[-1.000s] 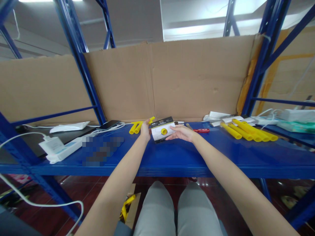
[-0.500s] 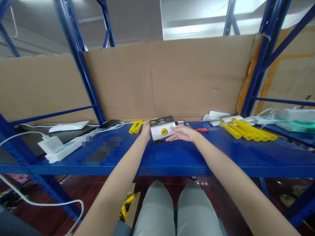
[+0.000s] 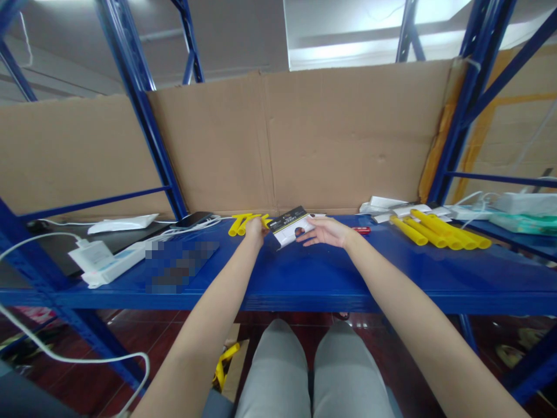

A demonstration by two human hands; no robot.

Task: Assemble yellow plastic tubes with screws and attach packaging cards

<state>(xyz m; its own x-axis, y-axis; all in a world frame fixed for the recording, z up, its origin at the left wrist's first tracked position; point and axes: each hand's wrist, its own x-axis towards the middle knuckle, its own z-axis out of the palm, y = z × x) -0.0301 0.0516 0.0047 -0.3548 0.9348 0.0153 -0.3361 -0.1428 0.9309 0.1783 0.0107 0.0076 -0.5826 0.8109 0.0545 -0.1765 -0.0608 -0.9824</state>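
You have open room to pass low over the front of the blue shelf (image 3: 300,281), between your forearms, and rightward as far as the yellow tubes (image 3: 435,231). The printed carton (image 3: 287,227) fills most of the gap between your left hand (image 3: 255,229) and right hand (image 3: 328,232); yellow pieces (image 3: 238,224) crowd your left, and the cardboard panel (image 3: 348,133) walls off the back.

Likely a small workshop or packing corner: blue metal rack uprights (image 3: 150,125) frame a blue desk (image 3: 296,278), a cardboard sheet (image 3: 348,139) screens its far side, a power strip (image 3: 119,264) lies left, yellow tubes (image 3: 448,232) right, tiled floor (image 3: 165,331) below.
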